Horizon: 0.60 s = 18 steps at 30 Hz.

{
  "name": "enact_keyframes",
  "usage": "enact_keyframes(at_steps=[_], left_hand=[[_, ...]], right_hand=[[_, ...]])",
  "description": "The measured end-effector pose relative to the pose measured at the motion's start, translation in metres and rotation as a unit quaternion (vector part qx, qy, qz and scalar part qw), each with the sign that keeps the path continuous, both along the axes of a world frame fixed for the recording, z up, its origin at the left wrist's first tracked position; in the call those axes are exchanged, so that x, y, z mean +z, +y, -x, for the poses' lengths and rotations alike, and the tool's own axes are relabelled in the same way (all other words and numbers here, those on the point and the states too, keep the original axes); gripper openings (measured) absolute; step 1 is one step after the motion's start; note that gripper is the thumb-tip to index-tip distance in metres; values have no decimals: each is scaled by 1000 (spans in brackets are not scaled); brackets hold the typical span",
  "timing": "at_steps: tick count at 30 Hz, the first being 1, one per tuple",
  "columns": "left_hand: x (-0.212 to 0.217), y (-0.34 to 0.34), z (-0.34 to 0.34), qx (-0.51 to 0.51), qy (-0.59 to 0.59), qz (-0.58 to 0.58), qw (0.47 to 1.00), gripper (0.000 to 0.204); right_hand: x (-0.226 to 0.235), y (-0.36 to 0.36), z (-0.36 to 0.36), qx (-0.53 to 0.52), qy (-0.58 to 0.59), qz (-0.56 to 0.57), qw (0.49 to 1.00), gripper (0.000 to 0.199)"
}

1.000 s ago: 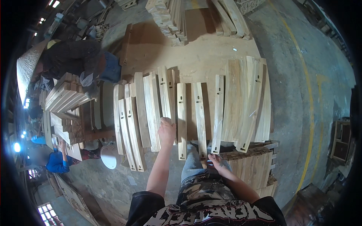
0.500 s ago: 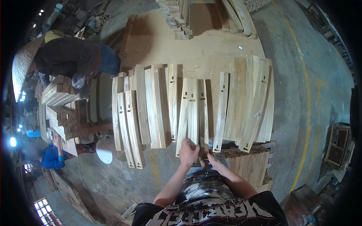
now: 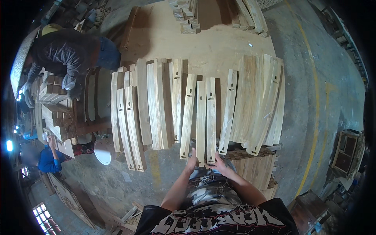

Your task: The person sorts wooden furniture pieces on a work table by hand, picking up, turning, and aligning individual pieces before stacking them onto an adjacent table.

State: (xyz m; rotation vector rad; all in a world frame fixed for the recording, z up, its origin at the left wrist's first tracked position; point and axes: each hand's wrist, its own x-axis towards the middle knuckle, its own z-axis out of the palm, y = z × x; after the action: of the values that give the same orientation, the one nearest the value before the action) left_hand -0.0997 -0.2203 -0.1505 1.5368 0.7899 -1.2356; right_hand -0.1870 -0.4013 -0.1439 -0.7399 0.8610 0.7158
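Three pale wooden slats lie lengthwise before me, their near ends at my waist: a left slat [image 3: 189,117], a middle slat [image 3: 201,121] and a right slat [image 3: 211,121]. Dark slots and holes mark their ends. My left hand [image 3: 190,162] is against the near end of the middle slat, thumb up along its left side; its other fingers are hidden. At the near end of the right slat, my right hand [image 3: 221,166] has its thumb beside the outer edge and its fingers round the end. Just right of these lies another slotted slat [image 3: 229,113].
Wooden pieces [image 3: 158,105] lie on the left of the board-topped table [image 3: 176,45], and more boards [image 3: 246,102] on the right. A timber stack [image 3: 254,166] stands below right. Left are a white bucket [image 3: 103,152] and a bending person [image 3: 66,51]; another person [image 3: 50,160] is beyond.
My left hand has slid from the top of the slats down to their near end. The three slats now lie farther apart, the left one shifted away from me. The bending person's arms have moved.
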Motion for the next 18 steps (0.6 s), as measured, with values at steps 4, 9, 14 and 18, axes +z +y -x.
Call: enact_keyframes(at_steps=[4,9,14,18], left_hand=[[24,-12,4,47,-56,35,997,70],[72,-19,3,69,-104,12,992,62],[110,-31,-8,144,-109,14,983,58],[87,-21,1,171,-121,54,976,48]], right_hand=[[6,-2,-1,-24,4,1,1000,70],[20,-9,0,-19,3,-26,999,60],[29,-16,3,-53,-7,-73,996,57],[46,-1,-7,-103,80,54,990,54]])
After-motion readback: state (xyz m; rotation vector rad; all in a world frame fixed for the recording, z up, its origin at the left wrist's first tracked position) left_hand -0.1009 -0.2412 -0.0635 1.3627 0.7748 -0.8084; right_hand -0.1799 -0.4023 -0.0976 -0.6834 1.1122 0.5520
